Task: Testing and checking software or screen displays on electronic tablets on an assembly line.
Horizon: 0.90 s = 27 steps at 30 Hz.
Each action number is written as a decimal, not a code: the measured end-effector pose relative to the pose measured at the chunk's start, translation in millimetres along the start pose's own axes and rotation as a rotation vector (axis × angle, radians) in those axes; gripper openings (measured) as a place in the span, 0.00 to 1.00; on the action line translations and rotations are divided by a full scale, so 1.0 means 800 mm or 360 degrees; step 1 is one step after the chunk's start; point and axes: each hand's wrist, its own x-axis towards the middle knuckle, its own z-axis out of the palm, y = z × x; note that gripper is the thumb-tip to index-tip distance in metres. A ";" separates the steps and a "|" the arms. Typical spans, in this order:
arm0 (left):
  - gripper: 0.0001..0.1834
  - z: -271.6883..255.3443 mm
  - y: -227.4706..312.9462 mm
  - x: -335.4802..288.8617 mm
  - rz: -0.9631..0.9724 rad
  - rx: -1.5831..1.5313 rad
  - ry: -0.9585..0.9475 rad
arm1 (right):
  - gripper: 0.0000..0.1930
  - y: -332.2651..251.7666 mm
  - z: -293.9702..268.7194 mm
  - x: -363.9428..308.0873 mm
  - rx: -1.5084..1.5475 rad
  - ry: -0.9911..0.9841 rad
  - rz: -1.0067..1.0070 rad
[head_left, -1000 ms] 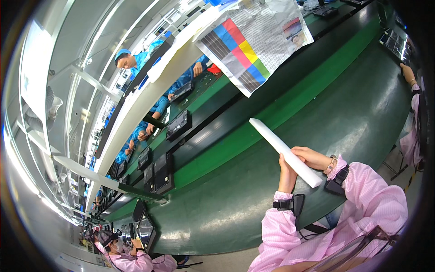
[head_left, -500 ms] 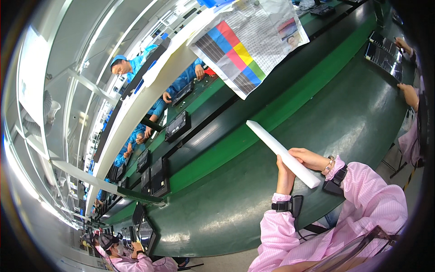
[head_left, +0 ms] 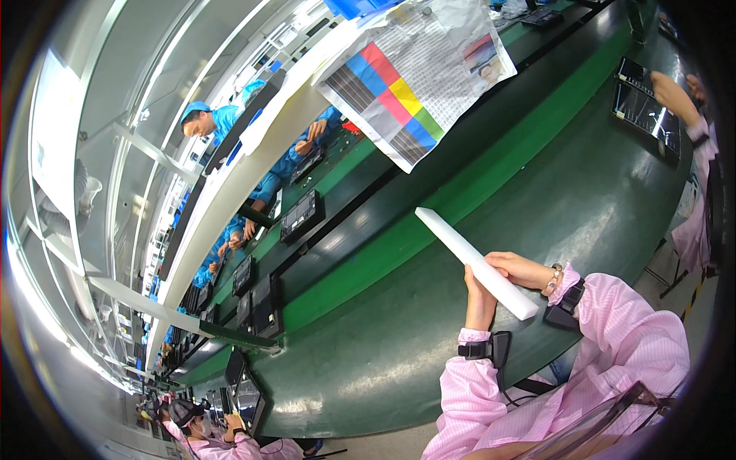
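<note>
A long, flat white piece [head_left: 458, 244], seen almost edge-on, tilts up above the dark green worktop [head_left: 383, 337]. My left hand [head_left: 480, 302] is closed on its near side, and my right hand [head_left: 524, 271] grips it from the right. Its far end points up and to the left; its near end lies between my wrists. Parts of the fingers of both hands are hidden behind the piece, and I cannot tell its exact kind. Both my sleeves are pink, with a black strapped device at each wrist.
A printed sheet with colour blocks [head_left: 429, 84] hangs from a white shelf edge. Beyond the green strip, several black device casings [head_left: 300, 216] sit on the line, with blue-sleeved workers behind. At right, a co-worker's hand [head_left: 675, 98] is over an open black panel [head_left: 645, 111]; another co-worker sits lower left.
The white piece and my hands have shifted very slightly left, still in the same grip. The co-worker's hand at right has moved inward over the black panel.
</note>
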 end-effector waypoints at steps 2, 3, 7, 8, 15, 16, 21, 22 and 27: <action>0.33 0.000 0.002 -0.002 0.0000 -0.0017 -0.0016 | 0.13 0.001 -0.001 0.000 0.0000 -0.0011 -0.0003; 0.33 0.000 0.004 -0.003 0.0001 -0.0034 -0.0029 | 0.13 0.000 0.001 0.000 -0.0016 -0.0005 -0.0003; 0.32 0.000 0.005 -0.004 -0.0016 -0.0069 -0.0015 | 0.13 -0.001 0.005 0.000 -0.0066 0.0044 0.0020; 0.31 0.002 0.007 -0.005 -0.0020 -0.0057 -0.0028 | 0.13 0.000 0.003 0.001 -0.0067 0.0047 0.0020; 0.33 0.000 0.005 -0.001 -0.0003 -0.0094 -0.0166 | 0.13 0.001 -0.001 0.001 -0.0069 0.0011 0.0010; 0.33 -0.001 0.004 0.000 -0.0005 -0.0096 -0.0165 | 0.13 0.001 0.000 0.000 -0.0019 0.0001 0.0016; 0.32 0.007 0.007 -0.005 0.0012 -0.0046 -0.0074 | 0.13 -0.001 0.001 -0.001 -0.0044 0.0002 0.0005; 0.32 0.007 0.007 -0.005 0.0010 -0.0046 -0.0075 | 0.13 -0.001 0.001 -0.001 -0.0080 0.0010 -0.0004; 0.29 0.004 0.004 -0.007 0.0016 -0.0100 -0.0155 | 0.12 0.003 -0.001 -0.003 -0.0004 -0.0029 0.0003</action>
